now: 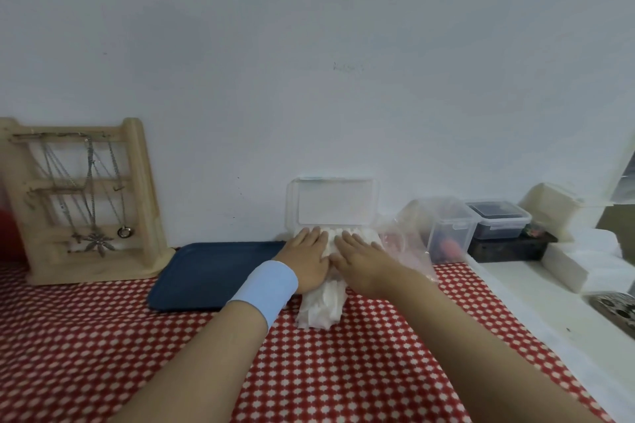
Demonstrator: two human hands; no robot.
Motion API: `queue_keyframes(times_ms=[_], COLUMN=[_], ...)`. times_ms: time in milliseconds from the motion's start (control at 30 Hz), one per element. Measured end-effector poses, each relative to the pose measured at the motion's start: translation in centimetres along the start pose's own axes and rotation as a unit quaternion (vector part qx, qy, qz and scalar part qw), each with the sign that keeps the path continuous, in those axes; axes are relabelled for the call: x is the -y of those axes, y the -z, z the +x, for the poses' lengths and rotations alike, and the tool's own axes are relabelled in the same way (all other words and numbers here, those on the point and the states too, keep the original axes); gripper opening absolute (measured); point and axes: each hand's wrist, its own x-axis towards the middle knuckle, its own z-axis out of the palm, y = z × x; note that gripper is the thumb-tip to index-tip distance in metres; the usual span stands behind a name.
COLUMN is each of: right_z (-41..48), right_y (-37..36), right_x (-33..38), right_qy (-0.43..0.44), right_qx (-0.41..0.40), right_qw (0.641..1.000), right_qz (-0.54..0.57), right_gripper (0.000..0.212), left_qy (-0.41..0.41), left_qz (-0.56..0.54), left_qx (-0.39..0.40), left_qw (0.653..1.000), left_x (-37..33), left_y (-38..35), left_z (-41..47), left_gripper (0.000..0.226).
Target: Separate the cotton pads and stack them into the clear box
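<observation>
Cotton pads (321, 306): a white, loosely bunched heap lying on the red-and-white tablecloth (171, 354). It runs from the near side up to the clear box (331, 206), whose lid stands open against the wall (309, 62). The far end of the heap seems to sit in or over the box base, but we cannot tell which because the hands cover it.

Left hand (305, 257) and right hand (360, 261): side by side, palms down and fingers straight, pressing flat on the heap and gripping nothing.

Blue tray (213, 275) just left of the heap. Crumpled plastic bag (405, 244) just right.

Risks, as we judge them:
- Flat pressure compacts the pads into one wad, so they go in unseparated.
- A forward push slides the light box or tips its lid shut.
- Loose pads at the near end spill onto the tablecloth.
</observation>
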Motion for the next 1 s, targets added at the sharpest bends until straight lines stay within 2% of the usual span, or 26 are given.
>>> queue_keyframes(times_ms=[100,167,233,267,400,467,567,733,833,933,1000], right_z=[-0.1,-0.7,-1.7,-2.2,-3.3,-3.3,-2.9,-2.1,-1.7,-1.4,-1.1], right_y=[0.5,1.3,2.0,2.3,1.9,1.6,1.7,2.8,2.7,2.1,1.8], right_x=[-0.4,-0.5,-0.3,0.0,1.4,1.9,1.8,1.1,1.3,1.0,1.0], right_qy=[-0.015,0.000,0.030,0.047,0.122,0.128,0.091,0.068,0.079,0.079,0.071], right_qx=[-0.026,-0.100,-0.167,-0.173,-0.103,-0.081,-0.044,-0.047,-0.026,-0.002,0.001], right_qw=[0.999,0.993,0.983,0.982,0.985,0.985,0.995,0.992,0.988,0.985,0.987], right_qz=[0.040,0.062,0.072,0.064,-0.059,-0.081,-0.025,0.095,0.132,0.150,0.141], right_gripper=[0.058,0.058,0.060,0.059,0.044,0.045,0.052,0.043,0.036,0.032,0.032], left_qy=[-0.006,-0.012,-0.015,-0.012,0.010,0.010,0.007,-0.005,-0.006,-0.004,-0.002], left_qz=[-0.069,-0.125,-0.157,-0.175,-0.228,-0.239,-0.241,-0.206,-0.222,-0.245,-0.253], left_qx=[-0.037,-0.113,-0.186,-0.193,-0.090,-0.051,-0.013,0.001,0.002,-0.013,-0.025], left_qw=[0.997,0.986,0.970,0.965,0.969,0.970,0.970,0.978,0.975,0.969,0.967], left_x=[0.1,0.3,0.5,0.7,1.1,1.3,1.6,1.8,2.2,2.5,2.6], left_y=[0.8,1.3,1.5,1.6,1.4,1.1,0.7,-0.1,-0.4,-0.5,-0.5], left_z=[-1.2,-2.5,-4.1,-4.9,-7.0,-7.4,-7.9,-7.5,-7.2,-6.9,-6.6], left_gripper=[0.058,0.052,0.037,0.028,0.018,0.019,0.035,0.054,0.047,0.023,0.022])
